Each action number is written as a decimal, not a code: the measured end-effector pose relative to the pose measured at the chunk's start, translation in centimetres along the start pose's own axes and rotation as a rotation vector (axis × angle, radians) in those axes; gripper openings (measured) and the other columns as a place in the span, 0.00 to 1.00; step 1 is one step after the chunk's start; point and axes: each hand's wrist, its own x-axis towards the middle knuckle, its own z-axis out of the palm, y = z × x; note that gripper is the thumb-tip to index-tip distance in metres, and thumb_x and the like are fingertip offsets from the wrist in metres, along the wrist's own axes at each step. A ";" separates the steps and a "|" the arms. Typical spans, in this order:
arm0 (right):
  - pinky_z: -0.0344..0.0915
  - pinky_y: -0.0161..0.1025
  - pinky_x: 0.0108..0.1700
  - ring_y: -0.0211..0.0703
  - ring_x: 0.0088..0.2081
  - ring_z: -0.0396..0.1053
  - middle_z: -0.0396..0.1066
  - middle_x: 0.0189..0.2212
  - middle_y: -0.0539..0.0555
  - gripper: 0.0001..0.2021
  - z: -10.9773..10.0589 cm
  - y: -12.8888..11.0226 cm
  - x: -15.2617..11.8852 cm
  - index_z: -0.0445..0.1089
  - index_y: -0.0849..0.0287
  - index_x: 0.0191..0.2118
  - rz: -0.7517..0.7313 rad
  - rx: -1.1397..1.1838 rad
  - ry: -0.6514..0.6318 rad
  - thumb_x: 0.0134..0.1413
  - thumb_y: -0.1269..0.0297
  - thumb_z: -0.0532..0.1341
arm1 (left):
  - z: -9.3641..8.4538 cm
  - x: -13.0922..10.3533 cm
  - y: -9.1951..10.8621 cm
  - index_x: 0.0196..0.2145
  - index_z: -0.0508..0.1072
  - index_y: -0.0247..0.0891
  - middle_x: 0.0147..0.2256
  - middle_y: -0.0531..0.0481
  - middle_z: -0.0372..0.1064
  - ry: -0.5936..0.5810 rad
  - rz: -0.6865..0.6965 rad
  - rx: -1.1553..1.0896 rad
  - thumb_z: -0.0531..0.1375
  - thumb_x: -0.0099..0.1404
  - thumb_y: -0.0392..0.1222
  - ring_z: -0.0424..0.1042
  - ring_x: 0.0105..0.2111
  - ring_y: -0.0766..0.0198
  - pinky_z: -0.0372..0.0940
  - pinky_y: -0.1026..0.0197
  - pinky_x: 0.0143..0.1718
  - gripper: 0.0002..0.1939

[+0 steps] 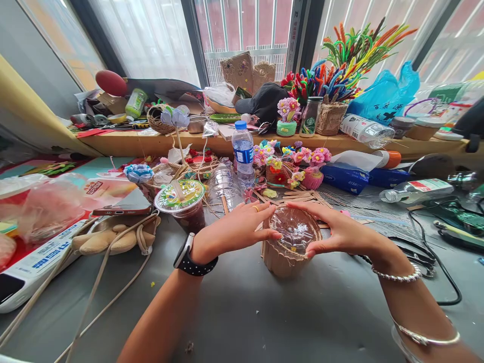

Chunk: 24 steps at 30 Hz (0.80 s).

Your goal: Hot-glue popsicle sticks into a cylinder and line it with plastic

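Observation:
A round, brown, cardboard-wrapped container [285, 263] with a ragged rim stands on the grey table in front of me. Clear, shiny plastic [294, 228] shows inside its top. From the left, my left hand [242, 227] grips the rim, thumb on the near side and fingers along the far side. My right hand [336, 229] curves around the opposite side of the rim, its thumb low at the front. Both hands appear to touch the container; the far fingertips are partly hidden. Flat brown strips [302, 197] lie just behind it.
A lidded drink cup [181, 201], a clear plastic bottle [226, 189] and a blue-capped water bottle [243, 151] stand or lie behind my left hand. Pipe-cleaner flowers [270, 154] fill the back. Eyeglasses [414, 254] and a black cable [457, 287] lie at right.

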 end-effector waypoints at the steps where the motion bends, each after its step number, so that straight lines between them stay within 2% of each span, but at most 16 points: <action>1: 0.50 0.46 0.58 0.48 0.58 0.49 0.52 0.58 0.55 0.42 0.0 0.0 0.0 0.51 0.55 0.58 -0.001 0.003 0.000 0.34 0.49 0.64 | 0.0 0.0 -0.1 0.54 0.57 0.35 0.53 0.42 0.58 0.003 0.016 -0.004 0.47 0.61 0.57 0.59 0.51 0.53 0.56 0.56 0.47 0.29; 5: 0.49 0.45 0.58 0.48 0.58 0.49 0.52 0.58 0.54 0.40 -0.2 0.3 -0.2 0.52 0.53 0.57 -0.009 0.076 0.018 0.35 0.52 0.65 | -0.1 -0.2 -0.3 0.53 0.57 0.36 0.53 0.43 0.58 0.024 0.072 -0.034 0.50 0.60 0.57 0.59 0.52 0.54 0.57 0.58 0.47 0.29; 8: 0.53 0.44 0.56 0.47 0.57 0.51 0.53 0.57 0.52 0.35 -0.4 0.6 -0.3 0.54 0.51 0.56 0.035 0.169 0.073 0.39 0.53 0.63 | -0.2 -0.3 -0.4 0.53 0.58 0.35 0.53 0.41 0.58 0.021 0.068 -0.057 0.51 0.58 0.57 0.58 0.52 0.53 0.57 0.58 0.47 0.31; 12: 0.60 0.44 0.51 0.49 0.52 0.59 0.61 0.52 0.55 0.27 -0.6 0.5 -0.3 0.62 0.55 0.50 0.213 0.217 0.183 0.42 0.51 0.60 | -0.3 -0.3 -0.1 0.55 0.53 0.32 0.56 0.40 0.52 0.063 0.055 -0.072 0.51 0.58 0.58 0.52 0.56 0.54 0.53 0.58 0.53 0.34; 16: 0.67 0.40 0.35 0.46 0.37 0.69 0.71 0.39 0.56 0.22 -0.8 0.4 -0.1 0.67 0.58 0.39 0.426 0.093 0.249 0.44 0.46 0.55 | 0.3 0.3 0.8 0.56 0.51 0.32 0.57 0.40 0.50 0.169 0.035 -0.041 0.50 0.60 0.56 0.49 0.58 0.58 0.49 0.58 0.56 0.33; 18: 0.65 0.38 0.29 0.43 0.31 0.69 0.72 0.33 0.55 0.20 -0.8 0.5 -0.1 0.68 0.57 0.34 0.488 0.004 0.251 0.45 0.45 0.53 | 0.9 0.7 1.5 0.56 0.52 0.31 0.57 0.40 0.50 0.241 0.072 -0.018 0.50 0.60 0.56 0.49 0.57 0.59 0.47 0.58 0.56 0.33; 20: 0.63 0.36 0.26 0.41 0.27 0.67 0.71 0.29 0.54 0.20 -0.8 0.8 -0.1 0.67 0.57 0.30 0.518 -0.036 0.222 0.46 0.45 0.51 | 1.5 1.1 2.1 0.56 0.52 0.31 0.57 0.40 0.51 0.266 0.154 -0.008 0.49 0.59 0.58 0.49 0.57 0.59 0.46 0.59 0.57 0.34; 24: 0.62 0.34 0.26 0.40 0.28 0.66 0.69 0.26 0.52 0.19 -0.6 1.2 0.0 0.66 0.57 0.28 0.521 -0.002 0.118 0.47 0.46 0.50 | 2.4 1.7 2.6 0.55 0.53 0.33 0.56 0.41 0.52 0.265 0.234 0.002 0.48 0.59 0.60 0.49 0.57 0.57 0.44 0.57 0.58 0.34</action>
